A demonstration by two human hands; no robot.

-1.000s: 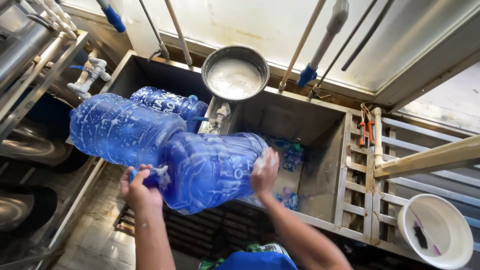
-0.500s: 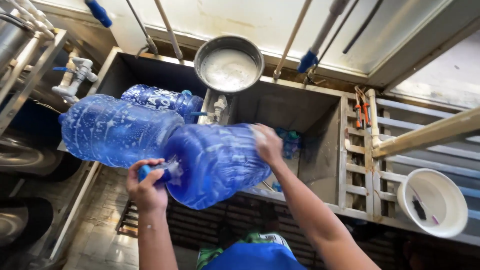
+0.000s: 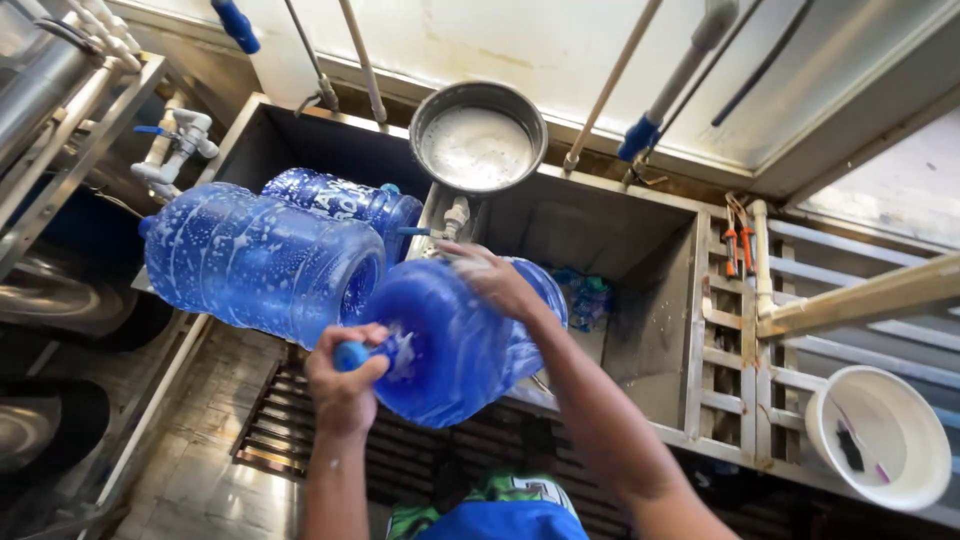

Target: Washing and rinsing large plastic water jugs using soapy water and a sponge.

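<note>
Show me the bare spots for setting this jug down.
Free: right sink basin floor, between the held jug and its right wall; floor grate below the left hand. Crowded: left basin, filled by two lying jugs.

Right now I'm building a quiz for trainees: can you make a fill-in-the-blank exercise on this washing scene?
1. The left hand grips the ______ of the blue water jug.
2. The right hand rests on the jug's ______ side.
3. The metal bowl on the sink's rim holds white ______.
4. At far right stands a ______ bucket.

Missing words: neck; upper; foam; white
</note>
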